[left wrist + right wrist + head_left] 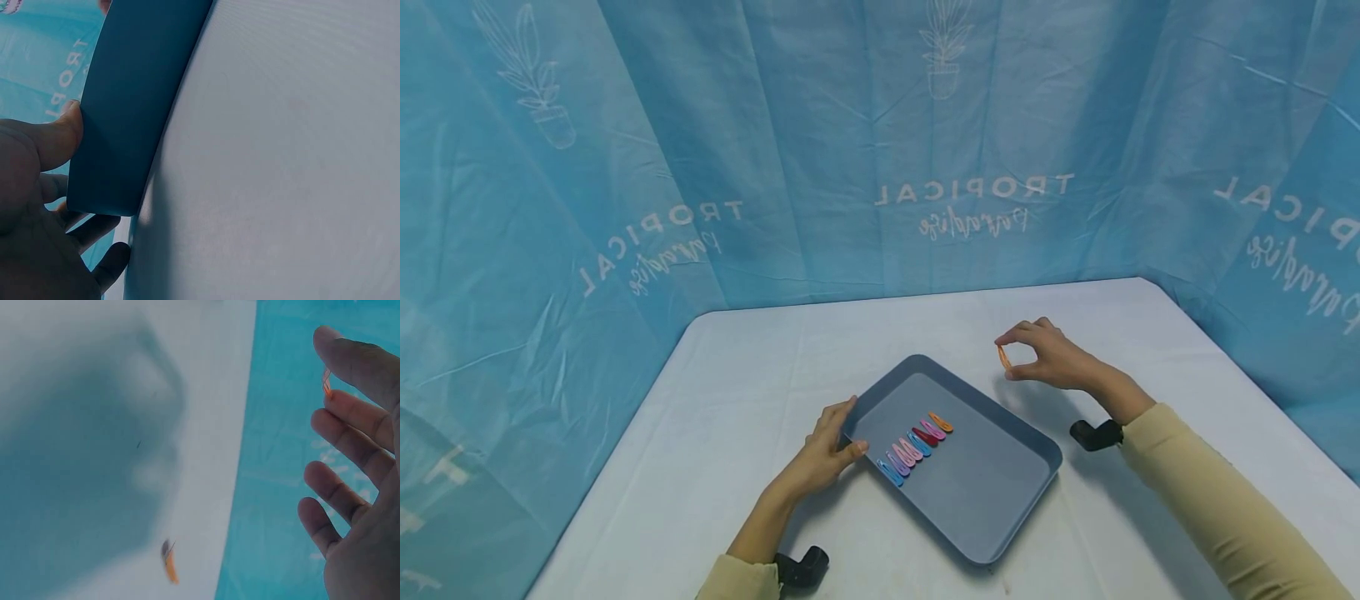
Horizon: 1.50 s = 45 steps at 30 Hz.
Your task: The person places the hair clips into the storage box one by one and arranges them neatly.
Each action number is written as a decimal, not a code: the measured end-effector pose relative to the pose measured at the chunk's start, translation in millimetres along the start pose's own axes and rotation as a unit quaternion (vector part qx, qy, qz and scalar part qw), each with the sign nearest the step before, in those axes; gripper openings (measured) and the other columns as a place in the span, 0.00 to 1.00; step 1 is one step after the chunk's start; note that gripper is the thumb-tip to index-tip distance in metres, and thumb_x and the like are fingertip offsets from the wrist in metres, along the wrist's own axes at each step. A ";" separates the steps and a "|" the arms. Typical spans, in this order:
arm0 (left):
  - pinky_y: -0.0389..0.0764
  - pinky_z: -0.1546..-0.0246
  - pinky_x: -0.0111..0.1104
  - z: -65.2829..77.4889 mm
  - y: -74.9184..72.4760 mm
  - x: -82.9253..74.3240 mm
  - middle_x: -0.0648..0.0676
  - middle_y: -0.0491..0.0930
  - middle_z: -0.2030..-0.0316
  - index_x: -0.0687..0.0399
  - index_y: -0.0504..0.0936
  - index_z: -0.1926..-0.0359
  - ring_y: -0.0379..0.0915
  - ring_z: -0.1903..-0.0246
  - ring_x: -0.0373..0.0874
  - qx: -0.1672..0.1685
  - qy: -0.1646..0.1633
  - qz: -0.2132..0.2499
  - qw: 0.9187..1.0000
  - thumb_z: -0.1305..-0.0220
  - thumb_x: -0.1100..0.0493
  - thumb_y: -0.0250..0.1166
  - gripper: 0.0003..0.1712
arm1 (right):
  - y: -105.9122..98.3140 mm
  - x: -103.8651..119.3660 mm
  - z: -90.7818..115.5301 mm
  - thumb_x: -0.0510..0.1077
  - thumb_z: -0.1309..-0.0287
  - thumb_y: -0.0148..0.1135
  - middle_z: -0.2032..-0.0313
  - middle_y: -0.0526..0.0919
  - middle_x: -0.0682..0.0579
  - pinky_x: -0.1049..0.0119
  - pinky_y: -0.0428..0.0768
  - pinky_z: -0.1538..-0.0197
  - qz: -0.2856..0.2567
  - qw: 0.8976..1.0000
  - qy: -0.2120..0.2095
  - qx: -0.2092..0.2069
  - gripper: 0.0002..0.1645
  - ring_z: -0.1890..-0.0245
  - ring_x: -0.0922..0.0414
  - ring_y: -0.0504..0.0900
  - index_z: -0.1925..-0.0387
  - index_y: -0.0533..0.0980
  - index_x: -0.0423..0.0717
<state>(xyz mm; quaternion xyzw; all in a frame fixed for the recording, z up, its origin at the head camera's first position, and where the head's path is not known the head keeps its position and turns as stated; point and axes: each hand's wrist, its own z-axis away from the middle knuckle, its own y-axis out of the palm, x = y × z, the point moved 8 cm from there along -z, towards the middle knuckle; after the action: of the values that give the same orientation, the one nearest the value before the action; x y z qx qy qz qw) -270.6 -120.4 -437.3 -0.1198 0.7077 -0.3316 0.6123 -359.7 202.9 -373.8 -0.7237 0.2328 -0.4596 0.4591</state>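
A grey-blue rectangular tray (992, 492) lies on the table, turned at an angle. Inside it, several snap hair clips (908, 450) form a slanting row, in blue, purple, pink and red with an orange one at the far end. My left hand (820, 454) grips the tray's left corner, thumb on one side wall and fingers along the other, as the left wrist view also shows. Beyond the tray on the right, my right hand (1052, 358) pinches an orange hair clip (1003, 357) between thumb and index finger, above the table. Its other fingers are spread.
A white cloth (737, 375) covers the table. Blue printed curtains (865, 150) hang behind and at both sides. In the right wrist view, a small orange and dark thing (169, 562) shows against the white; its kind is unclear.
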 end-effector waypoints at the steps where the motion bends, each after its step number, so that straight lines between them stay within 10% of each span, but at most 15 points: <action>1: 0.37 0.38 0.68 0.1 0.2 0.1 0.63 0.53 0.32 0.54 0.50 0.27 0.44 0.30 0.63 0.001 0.000 0.000 1.000 0.36 0.55 0.61 0.42 | 0.2 4.0 -0.6 0.47 0.52 0.72 0.44 0.76 0.47 0.46 0.69 0.47 -0.001 1.000 -0.007 -0.001 0.32 0.45 0.48 0.65 0.44 0.75 0.47; 18: 0.34 0.39 0.70 1.5 -0.7 -2.2 0.64 0.53 0.32 0.56 0.50 0.27 0.44 0.30 0.64 0.002 0.007 -0.007 1.000 0.36 0.52 0.61 0.43 | 30.3 62.8 -3.7 0.44 0.50 0.71 0.43 0.75 0.53 0.49 0.72 0.48 -0.046 0.992 -0.107 0.054 0.31 0.48 0.54 0.65 0.42 0.74 0.52; 45: 0.37 0.39 0.70 1.8 -1.2 -3.9 0.64 0.54 0.32 0.56 0.50 0.27 0.45 0.30 0.64 0.000 0.018 -0.013 1.000 0.35 0.52 0.60 0.42 | 82.5 69.3 -12.1 0.45 0.49 0.69 0.45 0.76 0.55 0.62 0.69 0.54 0.003 0.983 -0.120 0.141 0.28 0.53 0.55 0.64 0.44 0.75 0.51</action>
<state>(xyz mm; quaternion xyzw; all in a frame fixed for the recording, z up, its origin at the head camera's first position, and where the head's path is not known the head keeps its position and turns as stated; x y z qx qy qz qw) -268.4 -119.7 -433.6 -0.1228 0.7172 -0.3411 0.5951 -330.9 106.1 -413.1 -0.7005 0.1112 -0.3965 0.5829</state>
